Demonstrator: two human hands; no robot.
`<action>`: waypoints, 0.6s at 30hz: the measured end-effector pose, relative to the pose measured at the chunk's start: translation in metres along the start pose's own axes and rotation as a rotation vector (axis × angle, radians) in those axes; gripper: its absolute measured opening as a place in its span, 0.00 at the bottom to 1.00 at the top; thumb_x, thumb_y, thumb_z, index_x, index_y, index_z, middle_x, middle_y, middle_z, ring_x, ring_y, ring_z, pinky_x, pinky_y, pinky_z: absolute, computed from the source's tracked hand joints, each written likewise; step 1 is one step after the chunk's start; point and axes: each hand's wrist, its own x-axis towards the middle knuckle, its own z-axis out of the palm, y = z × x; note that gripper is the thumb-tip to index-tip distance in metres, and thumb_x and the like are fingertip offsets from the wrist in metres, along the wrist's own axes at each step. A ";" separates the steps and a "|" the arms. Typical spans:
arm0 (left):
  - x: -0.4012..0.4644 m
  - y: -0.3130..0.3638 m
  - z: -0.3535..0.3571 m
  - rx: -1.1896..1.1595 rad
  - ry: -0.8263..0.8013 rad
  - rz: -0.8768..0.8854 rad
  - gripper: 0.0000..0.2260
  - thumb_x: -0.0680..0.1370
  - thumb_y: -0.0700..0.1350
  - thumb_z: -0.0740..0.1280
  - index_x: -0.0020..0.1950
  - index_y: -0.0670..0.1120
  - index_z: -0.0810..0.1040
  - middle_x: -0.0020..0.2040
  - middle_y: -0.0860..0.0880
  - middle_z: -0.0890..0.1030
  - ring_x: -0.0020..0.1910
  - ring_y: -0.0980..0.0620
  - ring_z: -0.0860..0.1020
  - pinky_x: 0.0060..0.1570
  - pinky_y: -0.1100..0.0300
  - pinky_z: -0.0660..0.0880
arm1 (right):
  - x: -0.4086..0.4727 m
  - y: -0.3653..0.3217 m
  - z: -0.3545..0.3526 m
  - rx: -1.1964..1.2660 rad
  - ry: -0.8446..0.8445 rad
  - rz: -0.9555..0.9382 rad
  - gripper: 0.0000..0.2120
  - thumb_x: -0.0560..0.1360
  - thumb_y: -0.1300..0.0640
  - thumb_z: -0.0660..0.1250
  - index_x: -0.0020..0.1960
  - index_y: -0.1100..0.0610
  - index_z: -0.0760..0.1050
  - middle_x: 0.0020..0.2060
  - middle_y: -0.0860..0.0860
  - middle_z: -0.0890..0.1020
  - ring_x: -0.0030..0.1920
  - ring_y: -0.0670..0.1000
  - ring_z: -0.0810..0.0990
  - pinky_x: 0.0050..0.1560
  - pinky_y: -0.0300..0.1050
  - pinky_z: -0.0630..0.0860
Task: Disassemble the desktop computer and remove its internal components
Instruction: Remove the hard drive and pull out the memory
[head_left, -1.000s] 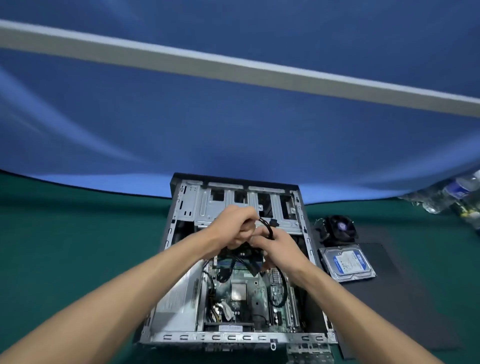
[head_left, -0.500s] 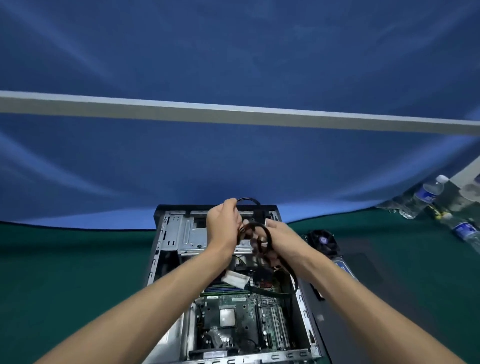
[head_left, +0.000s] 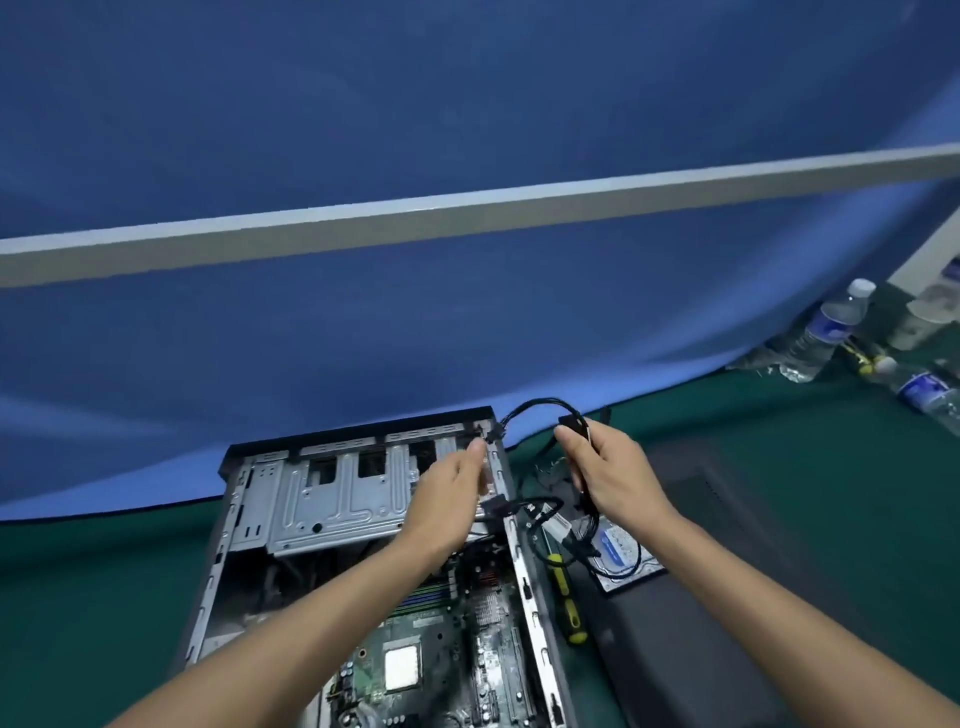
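Right hand (head_left: 610, 470) is clamped around a black cable bundle (head_left: 540, 405), thumb up near a black connector at its top, holding it above the green table (head_left: 104, 597) just off the case's 3 o'clock wall. Left hand (head_left: 449, 499) hovers over the far right corner of the open computer case (head_left: 363, 545), fingers stretched toward 1 o'clock with the tips at a small black plug where the bundle loops back to the chassis; whether those fingers pinch the plug or merely touch it cannot be told.

More black leads and a pale connector hang below the right hand, draping across the case wall and over a hard drive (head_left: 631, 558) with a blue label that lies on a dark panel (head_left: 727, 597) at 3 o'clock of the case. A yellow-handled screwdriver (head_left: 566, 597) lies between the case wall and that panel, pointing roughly 12 to 6 o'clock.

Inside the case, the motherboard (head_left: 441, 649) shows a bare square processor socket (head_left: 401, 667) toward 6 o'clock, with memory sticks just beyond it; the left forearm crosses over part of the board. A metal drive cage (head_left: 332, 499) fills the 12 o'clock end.

At 2 o'clock, well apart, plastic water bottles (head_left: 826, 332) lean and lie against a blue backdrop (head_left: 467, 104).
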 end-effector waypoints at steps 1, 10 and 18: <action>0.005 -0.008 0.005 0.099 -0.014 -0.010 0.21 0.82 0.55 0.53 0.46 0.40 0.76 0.44 0.44 0.80 0.43 0.47 0.78 0.46 0.53 0.73 | 0.002 0.013 -0.004 -0.016 0.012 0.012 0.19 0.80 0.51 0.60 0.32 0.55 0.64 0.22 0.47 0.71 0.23 0.42 0.68 0.28 0.35 0.64; 0.050 -0.044 0.029 0.788 -0.222 0.050 0.08 0.77 0.51 0.62 0.40 0.52 0.68 0.44 0.53 0.70 0.41 0.55 0.71 0.38 0.59 0.66 | 0.016 0.129 0.006 -0.129 -0.013 0.224 0.17 0.81 0.49 0.58 0.38 0.58 0.70 0.30 0.50 0.75 0.33 0.48 0.72 0.34 0.42 0.65; 0.052 -0.057 0.033 0.750 -0.236 0.098 0.11 0.77 0.50 0.62 0.38 0.52 0.62 0.40 0.53 0.67 0.39 0.58 0.64 0.35 0.63 0.60 | 0.032 0.162 0.037 -0.326 -0.222 0.383 0.12 0.81 0.51 0.56 0.46 0.59 0.69 0.45 0.58 0.80 0.44 0.57 0.76 0.44 0.48 0.70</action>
